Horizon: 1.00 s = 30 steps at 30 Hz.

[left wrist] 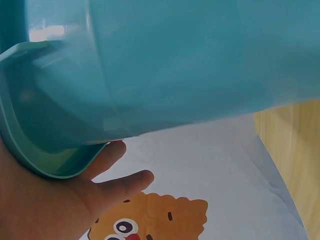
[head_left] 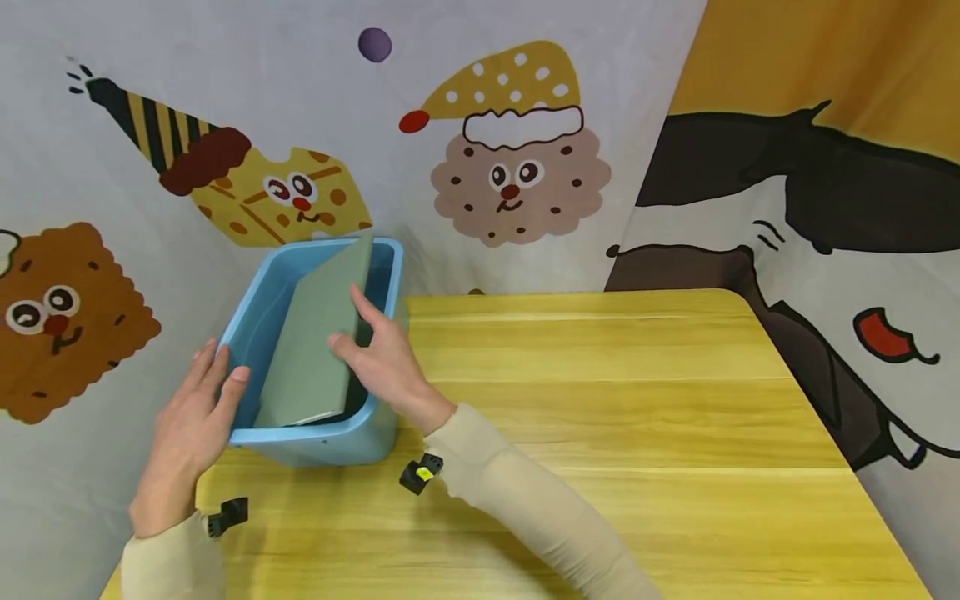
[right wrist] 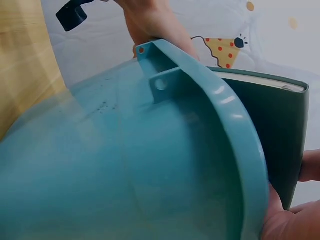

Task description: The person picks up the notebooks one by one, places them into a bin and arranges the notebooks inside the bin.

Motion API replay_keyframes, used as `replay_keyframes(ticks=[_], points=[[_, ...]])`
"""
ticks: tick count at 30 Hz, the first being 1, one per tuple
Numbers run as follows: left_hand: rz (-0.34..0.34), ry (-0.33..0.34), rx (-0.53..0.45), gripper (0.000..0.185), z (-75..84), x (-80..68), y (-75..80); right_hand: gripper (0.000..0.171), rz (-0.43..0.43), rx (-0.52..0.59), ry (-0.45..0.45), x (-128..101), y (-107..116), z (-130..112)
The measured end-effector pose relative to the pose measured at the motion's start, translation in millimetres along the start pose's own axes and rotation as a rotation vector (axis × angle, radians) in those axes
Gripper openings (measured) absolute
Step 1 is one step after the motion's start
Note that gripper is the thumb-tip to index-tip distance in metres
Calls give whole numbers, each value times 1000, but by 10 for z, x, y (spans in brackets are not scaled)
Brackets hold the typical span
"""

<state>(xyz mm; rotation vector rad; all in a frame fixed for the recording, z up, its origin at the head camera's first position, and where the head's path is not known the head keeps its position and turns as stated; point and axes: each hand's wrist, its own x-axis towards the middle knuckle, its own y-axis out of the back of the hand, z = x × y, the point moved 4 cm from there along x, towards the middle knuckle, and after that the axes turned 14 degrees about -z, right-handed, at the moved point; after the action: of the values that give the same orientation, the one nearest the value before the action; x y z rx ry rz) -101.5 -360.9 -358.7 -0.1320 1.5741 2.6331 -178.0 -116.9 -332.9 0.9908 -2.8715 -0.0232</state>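
My right hand (head_left: 386, 362) pinched 1 green book (head_left: 318, 342), tilted, its lower end already inside the blue bin (head_left: 315, 442) at the counter's (head_left: 600, 400) far-left corner. My left hand (head_left: 191, 421) gripped the bin's left rim. Releasing the book remained.

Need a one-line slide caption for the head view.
Right hand holds a green book tilted inside a blue bin at the table edge; left hand grips its rim.
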Motion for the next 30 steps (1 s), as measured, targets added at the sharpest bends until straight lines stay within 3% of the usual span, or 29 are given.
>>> replay_keyframes(ticks=[12,21,26,30], points=[[-6,-18,12,72,61,18,-53,71,-24,-137,-31,52,-68,-25],[-2,-24,27,73,71,46,-47,70,-168,-468,-125,140,-107,-77],[2,-6,12,74,43,34,-65,72,-111,-609,-87,11,-25,-106],[35,1,-4,72,16,8,-43,68,-76,-594,-30,-139,166,-73]])
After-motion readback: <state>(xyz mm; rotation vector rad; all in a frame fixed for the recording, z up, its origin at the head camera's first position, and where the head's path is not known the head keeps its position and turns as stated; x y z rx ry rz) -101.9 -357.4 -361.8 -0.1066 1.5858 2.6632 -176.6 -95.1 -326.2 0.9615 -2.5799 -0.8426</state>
